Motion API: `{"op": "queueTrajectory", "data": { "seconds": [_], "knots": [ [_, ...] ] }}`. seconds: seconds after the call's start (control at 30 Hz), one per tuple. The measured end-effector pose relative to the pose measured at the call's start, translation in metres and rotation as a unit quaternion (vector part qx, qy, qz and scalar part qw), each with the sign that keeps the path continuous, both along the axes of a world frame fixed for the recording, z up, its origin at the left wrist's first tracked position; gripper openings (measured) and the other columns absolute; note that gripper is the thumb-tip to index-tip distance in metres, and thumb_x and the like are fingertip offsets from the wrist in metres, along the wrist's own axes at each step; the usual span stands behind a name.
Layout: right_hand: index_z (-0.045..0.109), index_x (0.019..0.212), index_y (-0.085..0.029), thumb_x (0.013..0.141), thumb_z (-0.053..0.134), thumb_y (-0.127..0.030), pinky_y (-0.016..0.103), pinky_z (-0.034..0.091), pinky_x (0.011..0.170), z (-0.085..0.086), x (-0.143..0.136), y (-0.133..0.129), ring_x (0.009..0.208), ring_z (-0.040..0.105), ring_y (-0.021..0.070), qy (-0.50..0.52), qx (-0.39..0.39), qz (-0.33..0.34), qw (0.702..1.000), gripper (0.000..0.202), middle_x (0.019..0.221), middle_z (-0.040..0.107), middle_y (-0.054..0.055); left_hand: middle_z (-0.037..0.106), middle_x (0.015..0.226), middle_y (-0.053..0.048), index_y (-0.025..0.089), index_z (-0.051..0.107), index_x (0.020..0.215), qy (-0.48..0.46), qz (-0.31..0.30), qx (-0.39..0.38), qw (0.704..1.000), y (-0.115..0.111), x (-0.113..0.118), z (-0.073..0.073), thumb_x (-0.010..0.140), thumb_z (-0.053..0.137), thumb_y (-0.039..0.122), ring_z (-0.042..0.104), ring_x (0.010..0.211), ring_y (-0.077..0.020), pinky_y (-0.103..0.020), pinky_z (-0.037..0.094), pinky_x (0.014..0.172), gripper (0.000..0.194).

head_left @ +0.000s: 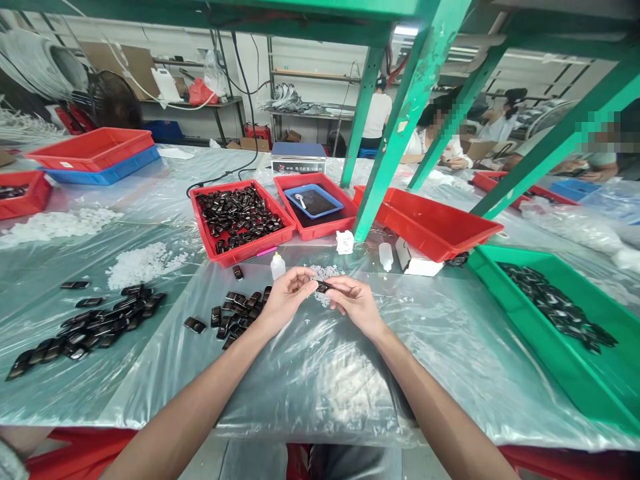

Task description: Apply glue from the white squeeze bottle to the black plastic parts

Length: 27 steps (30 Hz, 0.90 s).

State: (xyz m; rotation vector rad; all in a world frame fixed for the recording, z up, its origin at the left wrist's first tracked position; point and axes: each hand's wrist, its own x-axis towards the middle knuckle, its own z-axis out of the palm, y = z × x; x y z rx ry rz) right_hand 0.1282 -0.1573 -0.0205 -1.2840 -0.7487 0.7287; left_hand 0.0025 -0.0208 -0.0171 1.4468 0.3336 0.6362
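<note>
On plastic-covered table, green posts, cluttered workshop shelves behind

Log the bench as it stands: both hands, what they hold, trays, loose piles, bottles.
left hand: fingers on black part
right hand: fingers on the same part
near red tray: many black parts
middle red tray: holds blue tray with white spoon
right red tray: tilted, partly over white box
green tray: black pieces in plastic
loose black parts: two groups, left of the hands
small white pieces: beneath the hands, more at left
bottles: one by each hand
</note>
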Motion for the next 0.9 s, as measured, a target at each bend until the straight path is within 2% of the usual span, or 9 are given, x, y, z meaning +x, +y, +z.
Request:
{"op": "queueTrajectory", "data": {
  "seconds": [0.2, 0.37, 0.5, 0.6, 0.77, 0.9],
  "knots": [
    [0.077, 0.095, -0.022, 0.070, 0.089, -0.042, 0.023, 0.035, 0.041, 0.0033, 0.0021, -0.0011, 0.051, 0.057, 0.0125, -0.008, 0.007, -0.023, 1.000, 0.034, 0.080, 0.077, 0.004, 0.066, 0.074, -0.004, 0.015, 0.074, 0.096, -0.007, 0.000, -0.048, 0.999, -0.0058, 0.0003, 0.0038, 0.084, 0.072, 0.058, 0.059, 0.067, -0.0138, -0.023, 0.041, 0.053, 0.045],
    [0.076, 0.095, -0.022, 0.069, 0.089, -0.043, 0.023, 0.036, 0.040, 0.0040, 0.0070, -0.0037, 0.051, 0.056, 0.0121, -0.022, 0.005, -0.019, 1.000, 0.036, 0.080, 0.077, 0.004, 0.069, 0.073, -0.005, 0.015, 0.076, 0.089, -0.014, 0.006, -0.068, 0.998, -0.0096, 0.0004, 0.0061, 0.076, 0.081, 0.051, 0.061, 0.066, -0.0146, -0.024, 0.043, 0.052, 0.039],
    [0.076, 0.094, -0.021, 0.069, 0.089, -0.045, 0.024, 0.040, 0.041, 0.0042, 0.0071, -0.0032, 0.051, 0.055, 0.0119, -0.040, 0.000, -0.018, 0.999, 0.037, 0.079, 0.076, 0.004, 0.068, 0.071, -0.004, 0.014, 0.076, 0.088, 0.005, -0.002, -0.065, 0.998, -0.0084, -0.0004, 0.0059, 0.077, 0.081, 0.050, 0.060, 0.064, -0.0140, -0.023, 0.042, 0.052, 0.038],
    [0.076, 0.094, -0.021, 0.069, 0.089, -0.047, 0.025, 0.045, 0.044, 0.0052, 0.0061, -0.0028, 0.052, 0.055, 0.0125, -0.057, -0.004, -0.025, 0.998, 0.038, 0.078, 0.074, 0.003, 0.071, 0.077, -0.005, 0.016, 0.076, 0.096, 0.022, -0.007, -0.014, 1.000, -0.0063, -0.0024, 0.0032, 0.082, 0.076, 0.050, 0.063, 0.069, -0.0159, -0.024, 0.044, 0.055, 0.036],
    [0.075, 0.090, -0.021, 0.070, 0.088, -0.050, 0.027, 0.049, 0.049, 0.0057, 0.0042, -0.0025, 0.053, 0.055, 0.0141, -0.099, -0.024, -0.040, 0.994, 0.038, 0.067, 0.068, 0.001, 0.075, 0.091, -0.007, 0.017, 0.077, 0.102, 0.052, -0.010, 0.121, 0.991, -0.0048, -0.0042, -0.0021, 0.092, 0.066, 0.046, 0.065, 0.077, -0.0177, -0.025, 0.047, 0.062, 0.033],
    [0.075, 0.089, -0.020, 0.070, 0.087, -0.056, 0.029, 0.052, 0.054, 0.0065, 0.0019, -0.0019, 0.057, 0.057, 0.0147, -0.125, -0.016, -0.035, 0.991, 0.042, 0.077, 0.072, 0.005, 0.077, 0.103, -0.009, 0.018, 0.078, 0.106, 0.044, -0.014, 0.193, 0.980, -0.0067, -0.0024, -0.0033, 0.089, 0.070, 0.040, 0.067, 0.080, -0.0178, -0.026, 0.051, 0.067, 0.029]
  ]
}}
